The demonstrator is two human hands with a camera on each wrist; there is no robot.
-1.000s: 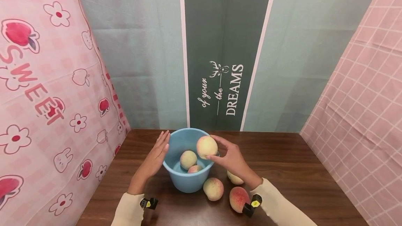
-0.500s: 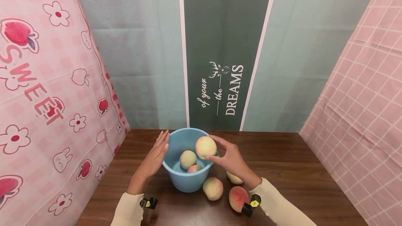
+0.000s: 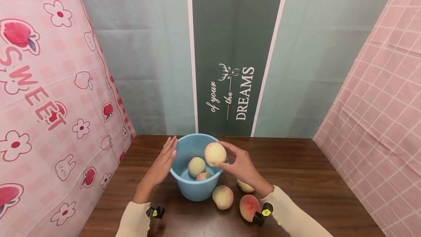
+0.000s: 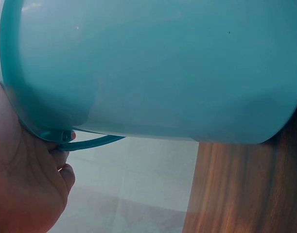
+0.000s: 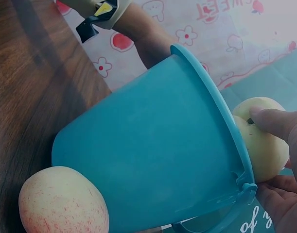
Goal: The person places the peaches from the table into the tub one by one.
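A light blue bucket (image 3: 198, 189) stands on the table with two peaches inside, one pale peach (image 3: 196, 166) and one pinkish peach (image 3: 203, 176) partly hidden by the rim. Flat against the bucket's left rim rests my left hand (image 3: 163, 164), fingers straight; in the left wrist view the palm lies by the rim and handle (image 4: 92, 142). My right hand (image 3: 241, 164) grips a pale yellow peach (image 3: 215, 153) between thumb and fingers, over the bucket's right rim. The right wrist view has the thumb on that peach (image 5: 262, 145) near its stem hollow.
Right of the bucket lie a speckled peach (image 3: 223, 197), a red peach (image 3: 249, 207) and a pale peach (image 3: 245, 186) partly covered by the right forearm. The brown wooden table (image 3: 296, 178) is bordered by hanging cloths at the back and both sides.
Almost nothing differs. The peach in my right hand has shifted very slightly left in the head view, and the whole scene with it; both hands keep their places at the bucket.
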